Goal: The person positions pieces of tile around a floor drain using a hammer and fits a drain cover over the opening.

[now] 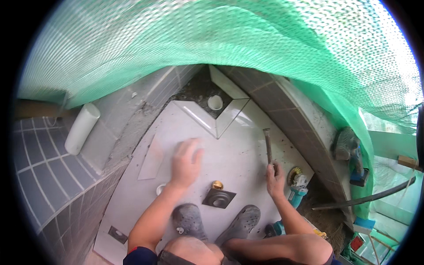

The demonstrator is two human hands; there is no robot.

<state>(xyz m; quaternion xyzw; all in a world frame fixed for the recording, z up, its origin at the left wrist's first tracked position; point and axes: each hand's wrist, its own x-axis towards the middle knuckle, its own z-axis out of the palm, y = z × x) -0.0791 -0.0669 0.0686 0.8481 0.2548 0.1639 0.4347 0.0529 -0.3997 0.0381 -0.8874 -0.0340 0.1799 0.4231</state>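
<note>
My left hand [186,161], slightly blurred, is over the pale tiled floor [234,161] with its fingers apart, near a loose-looking tile strip [148,161]. My right hand [275,176] grips a slim metal hammer-like tool [268,145], its head pointing away from me. Ahead, two tile strips [198,115] [232,115] form a V beside a rough corner opening with a white pipe end [215,102]. Between my hands sit a square dark drain cover [219,198] and a round brass piece [217,185]. A teal angle grinder [298,187] lies right of my right hand.
Green mesh [212,31] hangs over the tiled walls [278,110]. A white cylinder [81,128] rests on the left ledge. On the right are a corrugated hose [343,143], a long dark curved bar [340,204] and another teal tool [276,228]. My shod feet [187,221] are on the tiles.
</note>
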